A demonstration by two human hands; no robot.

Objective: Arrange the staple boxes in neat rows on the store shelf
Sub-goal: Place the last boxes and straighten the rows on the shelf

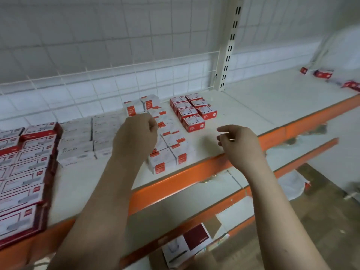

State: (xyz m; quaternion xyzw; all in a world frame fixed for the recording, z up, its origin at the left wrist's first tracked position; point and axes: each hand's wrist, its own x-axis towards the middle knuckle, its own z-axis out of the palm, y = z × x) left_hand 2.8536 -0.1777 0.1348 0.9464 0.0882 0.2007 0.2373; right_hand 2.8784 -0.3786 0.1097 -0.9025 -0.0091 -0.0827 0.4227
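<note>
Small white-and-red staple boxes [169,151] lie in two rough rows on the white shelf [249,106], running from the back to the front edge. My left hand [136,133] hovers over the middle of these rows with fingers curled; whether it holds a box cannot be told. Part of the rows is hidden under it. A tidy block of red staple boxes [191,112] stands in two rows just right of them. My right hand [240,144] floats above the shelf's front edge, right of the boxes, fingers loosely curled and holding nothing.
Large red-bordered boxes [25,168] fill the shelf's left end, with grey-white boxes [85,137] beside them. A few loose red boxes [322,73] lie far right at the back. An orange rail [194,176] edges the shelf; a lower shelf holds packages [187,244]. A wire grid backs the shelf.
</note>
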